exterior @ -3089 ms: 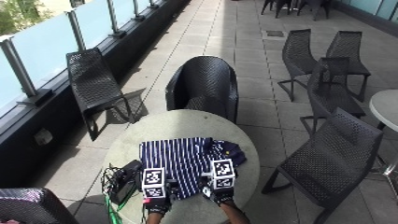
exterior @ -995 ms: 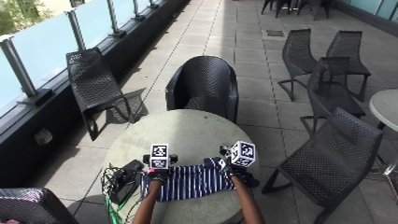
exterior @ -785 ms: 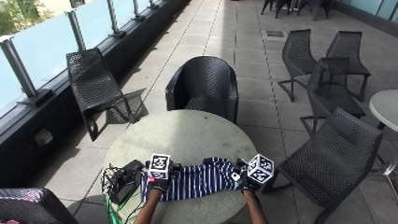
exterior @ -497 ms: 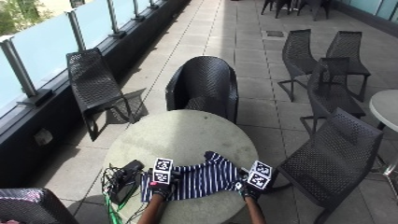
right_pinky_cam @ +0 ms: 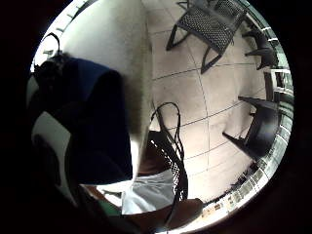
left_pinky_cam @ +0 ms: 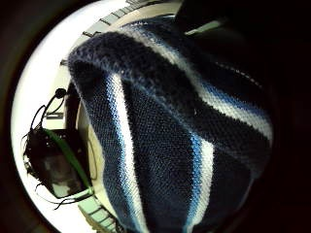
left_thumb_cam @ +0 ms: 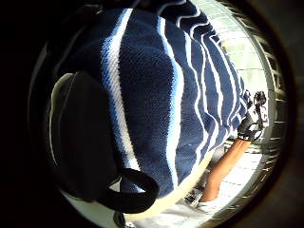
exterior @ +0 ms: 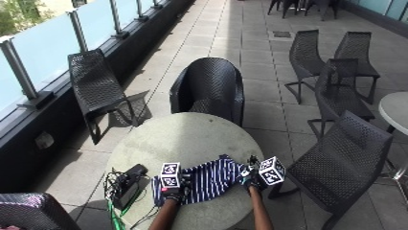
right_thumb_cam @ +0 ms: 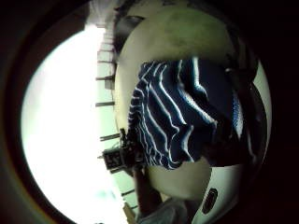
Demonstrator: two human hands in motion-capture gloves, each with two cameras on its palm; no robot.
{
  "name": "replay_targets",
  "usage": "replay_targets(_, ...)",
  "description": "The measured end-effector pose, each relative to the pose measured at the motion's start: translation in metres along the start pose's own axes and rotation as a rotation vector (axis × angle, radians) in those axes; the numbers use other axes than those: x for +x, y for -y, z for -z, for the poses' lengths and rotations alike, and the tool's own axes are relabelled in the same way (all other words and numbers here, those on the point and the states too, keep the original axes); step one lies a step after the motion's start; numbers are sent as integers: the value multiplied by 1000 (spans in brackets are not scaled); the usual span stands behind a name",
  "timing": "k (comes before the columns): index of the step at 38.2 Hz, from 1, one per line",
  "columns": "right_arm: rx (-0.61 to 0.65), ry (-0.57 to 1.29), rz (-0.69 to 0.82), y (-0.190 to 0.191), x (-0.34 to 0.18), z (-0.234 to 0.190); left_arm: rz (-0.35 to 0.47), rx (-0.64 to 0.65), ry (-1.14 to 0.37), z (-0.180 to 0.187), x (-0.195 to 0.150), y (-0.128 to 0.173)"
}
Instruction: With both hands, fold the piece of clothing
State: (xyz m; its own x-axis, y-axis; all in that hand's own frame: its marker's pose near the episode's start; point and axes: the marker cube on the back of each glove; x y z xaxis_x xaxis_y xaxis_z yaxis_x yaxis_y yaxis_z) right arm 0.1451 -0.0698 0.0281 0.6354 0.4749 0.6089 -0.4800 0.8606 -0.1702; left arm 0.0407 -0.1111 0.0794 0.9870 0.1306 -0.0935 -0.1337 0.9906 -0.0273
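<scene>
Outside view: striped garment (exterior: 207, 179) near table (exterior: 185, 139) edge, far half bare

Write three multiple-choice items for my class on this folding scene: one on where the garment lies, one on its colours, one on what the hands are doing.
1. Where does the striped garment lie?
A. On the round table, near the person's edge
B. Over a chair back
C. On the floor tiles

2. What colours is the garment?
A. Plain red
B. Dark blue with white stripes
C. Green and yellow checks

3. What are the hands doing?
A. Both rest flat on bare table
B. Only one touches the garment
C. The left hand and the right hand each hold one end of the garment

Answers: 1 A, the outside view shows it on the tabletop at the near edge. 2 B, the stripes show in the outside view. 3 C, each hand meets an end of the cloth.
</scene>
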Motion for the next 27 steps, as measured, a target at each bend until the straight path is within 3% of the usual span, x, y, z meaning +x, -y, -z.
replay_targets(4,79,130,160,8,-53,-4,-4,0,-131,21,-10,1)
replay_targets(11,-95,39,335,-16,-150,-75,70,45,-287,28,-70,21)
replay_targets(18,-238,-195,575,-91,-237,-156,146,193,-212,86,-106,-10)
replay_targets(23,-381,-280,695,-152,-263,-189,191,182,-165,92,-127,-21)
replay_targets(27,-388,-417,705,-168,-257,-211,213,187,-153,90,-139,-22)
